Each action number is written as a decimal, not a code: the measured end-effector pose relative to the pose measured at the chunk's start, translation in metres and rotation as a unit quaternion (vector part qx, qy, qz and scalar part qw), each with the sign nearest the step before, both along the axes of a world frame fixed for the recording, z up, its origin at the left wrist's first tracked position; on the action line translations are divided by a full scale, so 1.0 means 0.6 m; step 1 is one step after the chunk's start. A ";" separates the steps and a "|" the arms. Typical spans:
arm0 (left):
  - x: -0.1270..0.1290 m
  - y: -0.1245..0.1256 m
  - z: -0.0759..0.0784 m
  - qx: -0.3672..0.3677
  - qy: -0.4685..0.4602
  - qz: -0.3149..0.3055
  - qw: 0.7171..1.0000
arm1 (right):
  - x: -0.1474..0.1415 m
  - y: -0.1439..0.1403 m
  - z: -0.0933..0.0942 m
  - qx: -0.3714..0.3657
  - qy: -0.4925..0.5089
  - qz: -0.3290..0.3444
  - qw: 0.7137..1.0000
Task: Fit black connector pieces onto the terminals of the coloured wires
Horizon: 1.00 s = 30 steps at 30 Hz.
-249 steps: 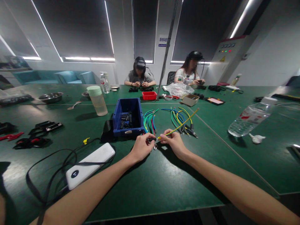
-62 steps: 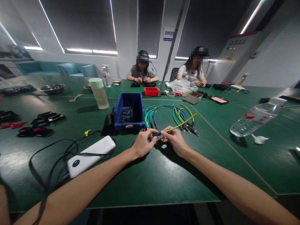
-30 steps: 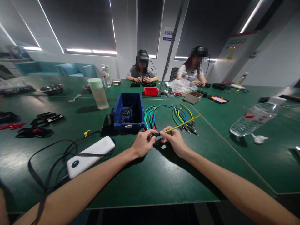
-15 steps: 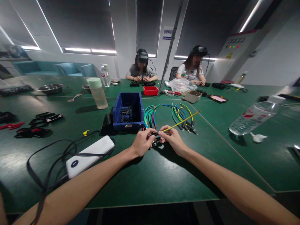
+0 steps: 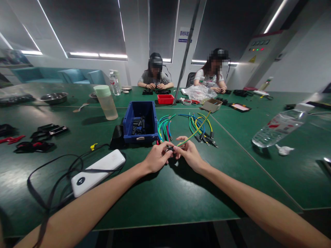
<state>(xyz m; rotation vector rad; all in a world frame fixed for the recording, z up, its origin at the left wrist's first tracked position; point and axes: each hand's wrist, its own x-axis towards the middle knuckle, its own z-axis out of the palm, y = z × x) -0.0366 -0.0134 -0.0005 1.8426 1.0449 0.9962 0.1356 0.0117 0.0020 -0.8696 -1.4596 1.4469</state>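
The yellow-green wire (image 5: 192, 135) is located between your hands, raised just above the green table (image 5: 155, 199). Its free end slants up and away from you, toward the far right. At its near end is a black sleeve (image 5: 170, 148), set between the fingertips of both hands; your fingers hide how far the wire enters it.

Your left hand (image 5: 157, 157) pinches the black sleeve between thumb and forefinger. Your right hand (image 5: 190, 153) grips the wire close to the sleeve, thumb toward you.

Directly beyond your left hand lies a wire bundle (image 5: 163, 128), mostly green, with blue and red strands. It is next to a blue bin (image 5: 129, 138) containing loose black sleeves (image 5: 139, 125). Beyond your right hand lies a second group of cables (image 5: 203, 135) in yellow, green and blue, with dark sleeves and ring terminals at the near ends.

To your left, a white device (image 5: 106, 163) lies with a black cord across it, and a tumbler (image 5: 106, 105) with a pale green cap stands past it. To your right, note the tilted clear bottle (image 5: 281, 125). Two persons sit at the far side of the table.
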 end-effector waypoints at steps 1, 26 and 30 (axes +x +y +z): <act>0.000 0.000 0.000 0.005 0.010 0.004 1.000 | 0.000 0.000 0.000 0.000 0.004 -0.008 1.000; -0.010 -0.005 0.011 0.177 0.172 0.222 0.943 | 0.035 0.058 -0.004 0.093 -0.106 -0.097 0.985; -0.023 0.007 0.025 0.226 0.233 0.300 0.897 | 0.048 0.072 -0.004 0.113 -0.134 -0.122 0.977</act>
